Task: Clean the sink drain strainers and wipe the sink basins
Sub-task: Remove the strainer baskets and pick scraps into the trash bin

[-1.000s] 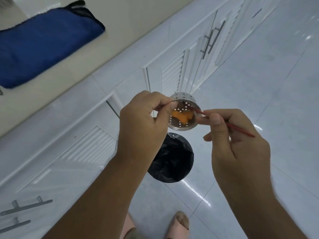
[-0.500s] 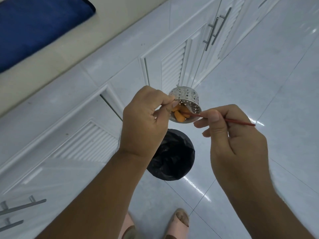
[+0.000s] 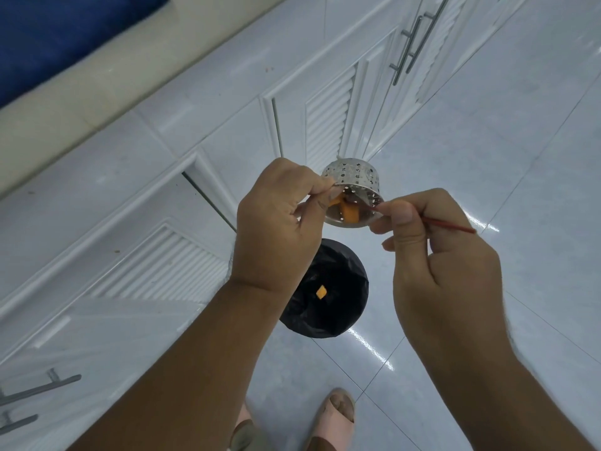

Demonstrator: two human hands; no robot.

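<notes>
My left hand (image 3: 276,222) pinches the rim of a perforated metal drain strainer (image 3: 354,180), tipped so its mouth faces down toward me. Orange food scraps (image 3: 346,211) cling inside it. My right hand (image 3: 432,255) grips a thin red stick (image 3: 452,225) whose tip pokes into the strainer. Directly below stands a bin lined with a black bag (image 3: 338,307), and one orange piece (image 3: 321,292) lies inside it.
White louvred cabinet doors (image 3: 328,125) with metal bar handles (image 3: 413,43) run along the left under a beige countertop (image 3: 107,76). A blue cloth (image 3: 58,34) lies on the counter. Glossy tiled floor (image 3: 520,125) spreads to the right; my sandalled feet (image 3: 331,418) show below.
The strainer has tipped further mouth-down and risen slightly. An orange piece has fallen out of it into the black bag. The view has shifted toward the floor.
</notes>
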